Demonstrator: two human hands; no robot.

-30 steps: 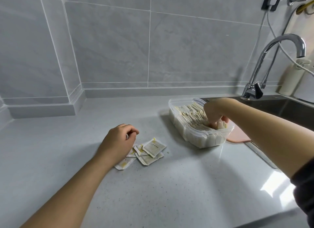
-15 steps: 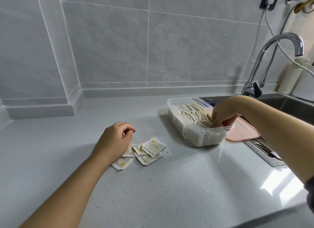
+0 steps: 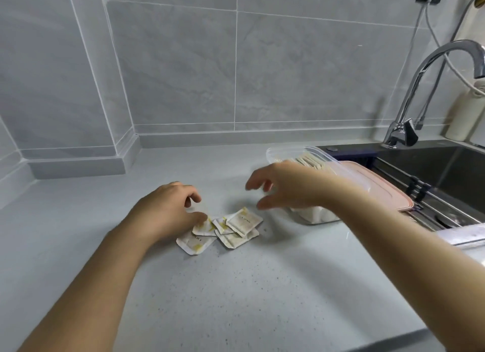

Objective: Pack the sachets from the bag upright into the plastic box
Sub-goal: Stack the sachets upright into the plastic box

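Several small white-and-yellow sachets (image 3: 237, 227) lie in a loose pile on the grey counter. My left hand (image 3: 168, 211) rests at the pile's left edge, fingers curled, thumb touching a sachet (image 3: 204, 226). My right hand (image 3: 284, 187) hovers above and right of the pile, fingers spread, holding nothing. Behind my right forearm stands the clear plastic box (image 3: 291, 152), with rows of upright sachets (image 3: 309, 160) showing at its far end; most of the box is hidden by my arm. No bag is visible.
A pink lid (image 3: 378, 186) lies right of the box at the sink's edge. The dark sink (image 3: 433, 173) and chrome tap (image 3: 425, 89) are at the right. A tiled wall (image 3: 236, 71) backs the counter (image 3: 236, 286).
My right hand has left the box and swung left, now open above the sachet pile. My left hand has loosened slightly and stayed by the pile. The view has tilted down.
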